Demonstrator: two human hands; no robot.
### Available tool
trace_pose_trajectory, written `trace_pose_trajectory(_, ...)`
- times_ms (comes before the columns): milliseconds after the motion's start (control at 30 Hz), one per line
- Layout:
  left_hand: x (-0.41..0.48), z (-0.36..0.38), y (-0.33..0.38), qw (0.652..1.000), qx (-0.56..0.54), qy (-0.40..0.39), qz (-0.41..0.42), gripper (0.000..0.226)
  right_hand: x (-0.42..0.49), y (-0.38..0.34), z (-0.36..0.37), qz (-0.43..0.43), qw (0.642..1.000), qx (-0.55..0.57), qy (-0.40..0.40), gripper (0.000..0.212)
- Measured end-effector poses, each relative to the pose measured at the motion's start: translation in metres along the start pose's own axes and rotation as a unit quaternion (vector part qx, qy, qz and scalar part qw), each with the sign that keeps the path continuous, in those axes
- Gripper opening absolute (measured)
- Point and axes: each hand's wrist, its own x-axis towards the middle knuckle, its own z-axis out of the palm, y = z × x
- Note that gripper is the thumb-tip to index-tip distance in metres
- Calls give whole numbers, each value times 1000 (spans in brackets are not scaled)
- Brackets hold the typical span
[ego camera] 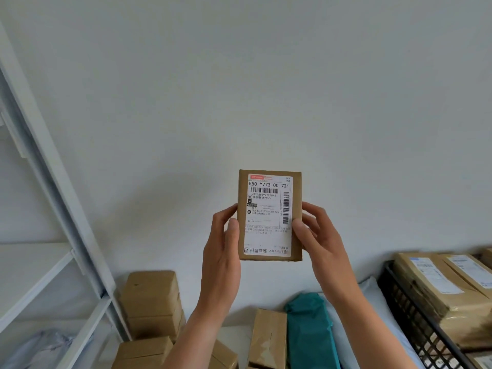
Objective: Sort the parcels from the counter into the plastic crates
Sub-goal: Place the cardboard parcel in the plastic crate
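Note:
A small brown cardboard parcel (270, 217) with a white shipping label facing me is held upright in front of the white wall. My left hand (222, 251) grips its left edge, thumb on the front. My right hand (318, 237) grips its right edge, thumb on the label. Below lie more parcels: stacked brown boxes (151, 302), a brown box (269, 339), a teal bag (310, 331) and a white bag (372, 302). A black plastic crate (415, 323) at the lower right holds several brown boxes (439, 286).
A white metal shelf rack (53, 209) stands at the left, with a grey plastic bag (40, 350) on its lower shelf. The white wall (266, 89) fills the background.

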Motion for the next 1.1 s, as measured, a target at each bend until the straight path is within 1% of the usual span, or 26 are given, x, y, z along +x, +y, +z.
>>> trace_pose_trajectory(167, 0, -7, -1, 999, -5, -34, -16, 34, -3, -4, -3, -4, 1000, 2, 0, 48)
trace_pose_trajectory(233, 1, -13, -2, 997, -33, -55, -41, 41, -6, -7, -6, 4, 999, -3, -32, 54)
trace_pose_trajectory(300, 2, -20, 0, 994, -50, -84, -56, 50, -10, -13, -9, 21, 996, -2, -85, 62)
trace_pose_trajectory(367, 0, -27, 6, 991, -51, -111, -53, 51, -15, -22, -14, 24, 993, -3, -117, 68)
trace_pose_trajectory(500, -7, -38, 28, 989, -57, -136, -8, 42, -26, -42, -22, -11, 992, 26, -126, 64)
trace_pose_trajectory(600, -13, -40, 51, 988, -54, -136, 47, 40, -34, -57, -26, -59, 990, 47, -117, 61)
trace_pose_trajectory(700, -14, -41, 67, 986, -56, -134, 86, 36, -34, -67, -28, -106, 987, 44, -111, 59)
trace_pose_trajectory(800, -10, -40, 72, 985, -53, -134, 98, 34, -31, -71, -29, -123, 986, 45, -102, 56)
trace_pose_trajectory(1000, -5, -40, 74, 984, -41, -140, 103, 35, -26, -74, -28, -118, 986, 42, -110, 59)
trace_pose_trajectory(1100, -5, -40, 74, 983, -42, -141, 107, 34, -26, -74, -28, -118, 986, 40, -112, 56)
